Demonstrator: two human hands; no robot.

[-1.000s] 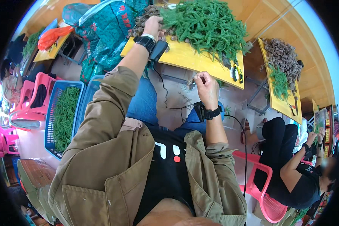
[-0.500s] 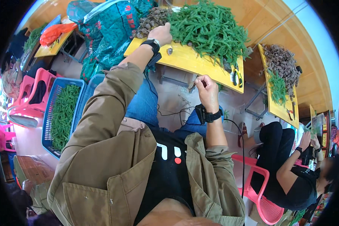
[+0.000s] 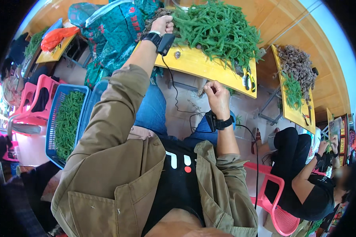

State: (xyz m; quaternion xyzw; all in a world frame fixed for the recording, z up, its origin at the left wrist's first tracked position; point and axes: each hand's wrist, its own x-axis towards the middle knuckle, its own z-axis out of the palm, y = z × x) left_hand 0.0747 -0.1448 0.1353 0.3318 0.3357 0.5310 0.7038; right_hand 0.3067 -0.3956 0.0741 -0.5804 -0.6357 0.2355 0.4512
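Observation:
My left hand (image 3: 162, 25) is curled closed at the far left of the yellow table, where a pile of brown, shrivelled clumps (image 3: 149, 24) meets a heap of green feathery sprigs (image 3: 217, 31). What its fingers hold, if anything, is hidden; some green beside them looks blurred. Lower down, off the table's near edge, my right hand (image 3: 218, 96) pinches a small brown clump (image 3: 201, 92) between thumb and fingers. One small brown lump (image 3: 177, 55) lies alone on the yellow tabletop (image 3: 190, 65). Yellow-and-black pliers (image 3: 249, 81) rest at the table's right end.
Teal plastic bags (image 3: 114, 31) stand left of the table. A blue basket (image 3: 48, 130) of green sprigs sits on the floor at left, near pink chairs (image 3: 39, 93). Black cables (image 3: 258, 173) run from my wrists. At right, another person (image 3: 304, 185) sits by a second yellow table (image 3: 290, 114).
My left hand has moved slightly up and left, its fingers now curled into a fist. My right hand stays almost still with the brown clump. A dark shape has appeared at lower left.

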